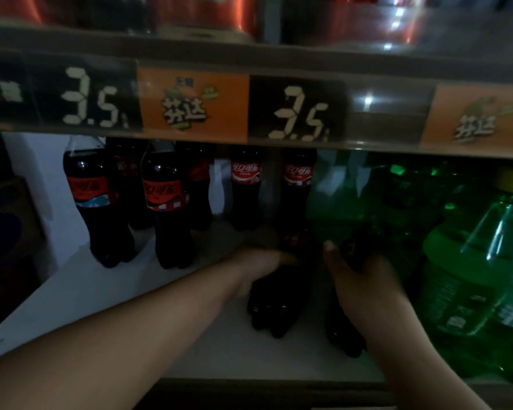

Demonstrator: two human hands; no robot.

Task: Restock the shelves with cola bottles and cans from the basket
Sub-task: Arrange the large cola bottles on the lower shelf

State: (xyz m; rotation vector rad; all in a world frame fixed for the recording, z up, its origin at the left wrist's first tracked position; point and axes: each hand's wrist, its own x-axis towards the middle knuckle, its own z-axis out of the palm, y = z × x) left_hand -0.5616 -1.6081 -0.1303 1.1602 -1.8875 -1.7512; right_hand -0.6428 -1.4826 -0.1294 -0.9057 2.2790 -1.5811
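I'm looking at a dim white shelf point(71, 291) under a price strip point(391, 119) that reads "3.5" twice, beside orange 芬达 tags point(193, 105). Colas point(160, 202) with red 可口可乐 labels stand at the back, and green bottles point(471, 276) crowd the right. My left hand point(258, 267) is curled round one cola bottle point(267, 309) and my right hand point(359, 279) round a second bottle point(341, 335). Both bottles are tilted near the shelf's front, just beside each other.
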